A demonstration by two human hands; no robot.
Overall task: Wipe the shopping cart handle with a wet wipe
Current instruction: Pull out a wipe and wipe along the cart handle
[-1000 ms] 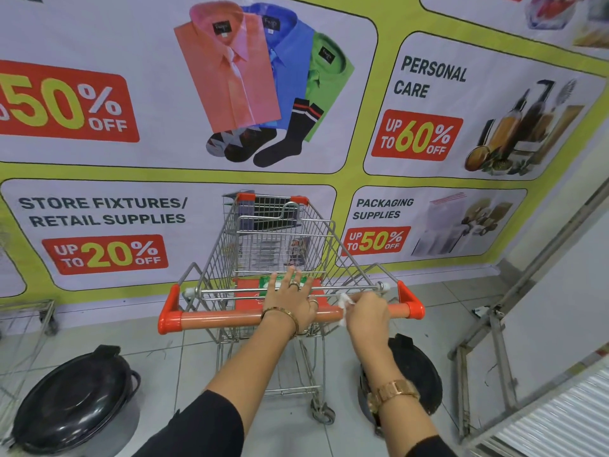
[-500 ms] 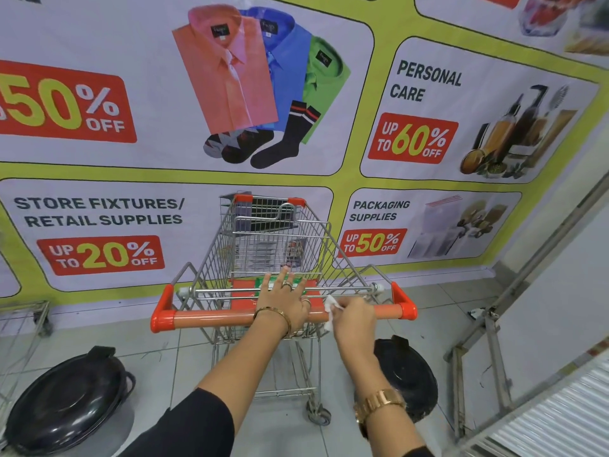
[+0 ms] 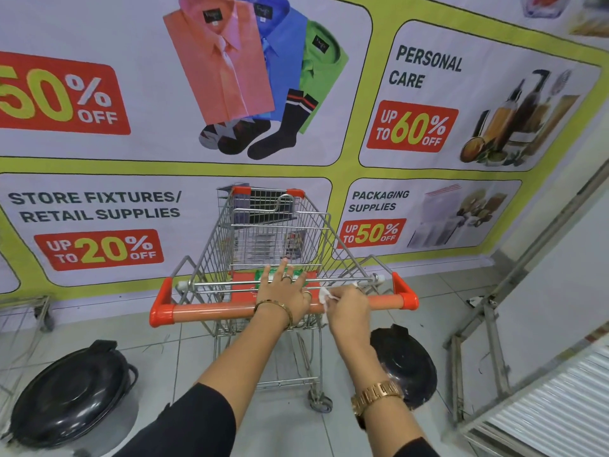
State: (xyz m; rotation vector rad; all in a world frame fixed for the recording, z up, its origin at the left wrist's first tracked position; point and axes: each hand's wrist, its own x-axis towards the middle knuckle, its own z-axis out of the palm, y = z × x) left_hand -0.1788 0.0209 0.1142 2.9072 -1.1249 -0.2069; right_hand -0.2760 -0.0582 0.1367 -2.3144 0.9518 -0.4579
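Note:
A wire shopping cart (image 3: 276, 232) stands in front of me with an orange handle (image 3: 214, 312) running left to right. My left hand (image 3: 285, 296) rests on the middle of the handle, palm down, fingers spread forward over a green pack (image 3: 263, 275) on the child seat. My right hand (image 3: 349, 308) is closed around the handle just right of it, pressing a white wet wipe (image 3: 324, 298) against the bar. Part of the wipe sticks out on the hand's left side; the rest is hidden under the fingers.
A large printed banner (image 3: 99, 209) covers the wall right behind the cart. Two black round lids lie on the tiled floor, one at the left (image 3: 71, 394) and one at the right (image 3: 407, 367). A metal frame (image 3: 487, 324) leans at the right. Another cart's edge (image 3: 23, 311) shows at the far left.
My right hand with the wipe has slid left along the handle, closer to my left hand. The left hand has stayed on the bar. The view shifted slightly.

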